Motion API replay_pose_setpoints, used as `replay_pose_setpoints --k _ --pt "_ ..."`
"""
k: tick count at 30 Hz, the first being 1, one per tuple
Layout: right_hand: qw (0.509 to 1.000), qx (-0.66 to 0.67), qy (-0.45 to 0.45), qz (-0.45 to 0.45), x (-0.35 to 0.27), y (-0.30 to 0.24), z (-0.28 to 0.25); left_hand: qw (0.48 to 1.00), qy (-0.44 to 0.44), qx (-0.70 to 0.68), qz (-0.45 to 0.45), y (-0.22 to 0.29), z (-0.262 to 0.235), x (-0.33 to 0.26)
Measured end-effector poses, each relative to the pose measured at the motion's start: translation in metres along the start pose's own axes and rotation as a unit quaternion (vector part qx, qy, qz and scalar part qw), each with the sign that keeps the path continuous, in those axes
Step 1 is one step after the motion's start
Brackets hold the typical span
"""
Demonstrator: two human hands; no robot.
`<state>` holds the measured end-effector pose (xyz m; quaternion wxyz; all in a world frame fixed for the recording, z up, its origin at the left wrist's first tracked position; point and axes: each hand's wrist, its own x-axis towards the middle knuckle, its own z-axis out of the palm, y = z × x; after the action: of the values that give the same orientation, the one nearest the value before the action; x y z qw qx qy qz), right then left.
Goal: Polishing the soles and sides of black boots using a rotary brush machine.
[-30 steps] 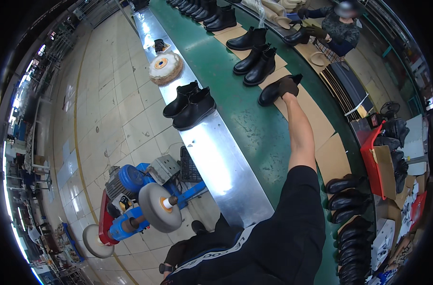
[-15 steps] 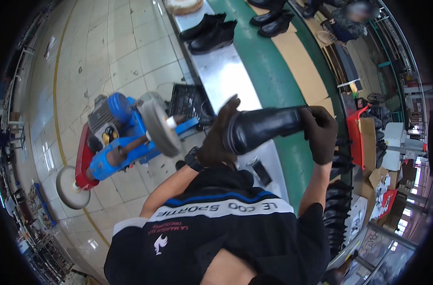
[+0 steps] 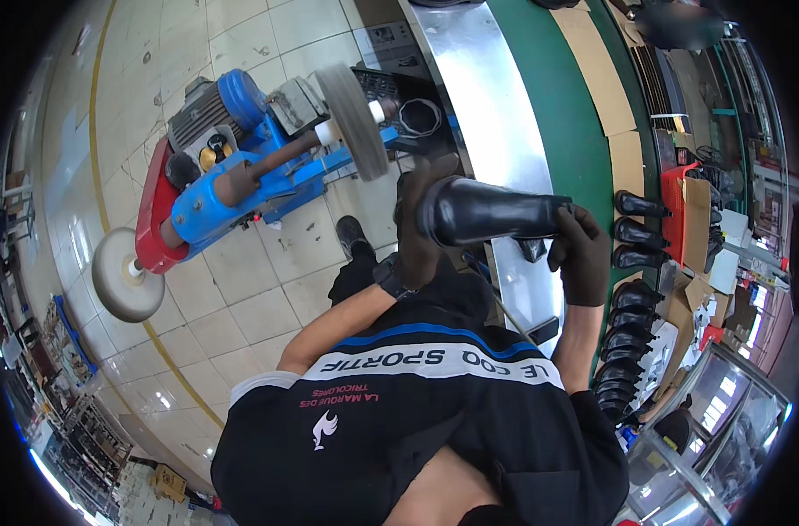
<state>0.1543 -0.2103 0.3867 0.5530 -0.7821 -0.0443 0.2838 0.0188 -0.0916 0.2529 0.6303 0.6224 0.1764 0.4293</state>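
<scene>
A glossy black leather boot (image 3: pixel 496 213) lies crosswise in front of my chest, held between both hands. My left hand (image 3: pixel 420 219), in a dark brown glove, presses against the boot's broad rounded end. At its narrower end, my right hand (image 3: pixel 584 254), gloved alike, grips the edge with fingers and thumb. The far side of the boot is hidden. To the left stands a blue and red polishing machine (image 3: pixel 202 206). Its grey buffing wheel (image 3: pixel 354 123) is nearest my left hand; a paler wheel (image 3: pixel 128 273) sits at the other end.
Beyond the boot runs a metal bench edge (image 3: pixel 496 96) beside a green conveyor surface (image 3: pixel 570 114) with cardboard strips (image 3: pixel 592 61). Several black boots (image 3: pixel 638 231) line up on the right. A black crate (image 3: pixel 413 110) sits behind the buffing wheel. A red bin (image 3: pixel 676 210) stands farther right.
My view has shifted, so the machine sits higher and more boots show at the right. The boot has rolled slightly between my hands, which both keep hold of it.
</scene>
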Motion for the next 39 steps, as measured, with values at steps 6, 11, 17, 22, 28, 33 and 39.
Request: replay_pose_setpoints --k 6,11,17,22,28,33,39 --pt "0.999 0.011 -0.029 0.034 -0.016 -0.016 -0.008 0.947 -0.094 -0.053 0.302 0.045 -0.009 0.024" --pt "0.976 -0.18 -0.035 -0.12 -0.043 -0.057 -0.002 0.988 -0.02 -0.082 0.129 0.057 -0.017 0.04" --pt "0.909 -0.233 0.053 -0.341 -0.05 -0.041 -0.039 0.947 0.019 -0.203 -0.248 -0.032 0.004 -0.015" --pt "0.967 -0.044 -0.238 0.074 -0.03 0.074 -0.036 0.689 0.12 -0.523 -0.488 -0.036 -0.019 -0.019" --pt "0.898 0.164 -0.271 0.307 -0.012 0.136 0.034 0.636 0.188 -0.549 -0.509 -0.07 -0.056 -0.024" --pt "0.928 0.112 -0.292 0.205 0.008 0.197 0.064 0.633 0.146 -0.566 -0.507 -0.105 -0.078 -0.002" --pt "0.836 0.299 -0.31 0.34 0.019 0.164 0.132 0.689 0.181 -0.459 -0.531 -0.124 -0.091 0.014"
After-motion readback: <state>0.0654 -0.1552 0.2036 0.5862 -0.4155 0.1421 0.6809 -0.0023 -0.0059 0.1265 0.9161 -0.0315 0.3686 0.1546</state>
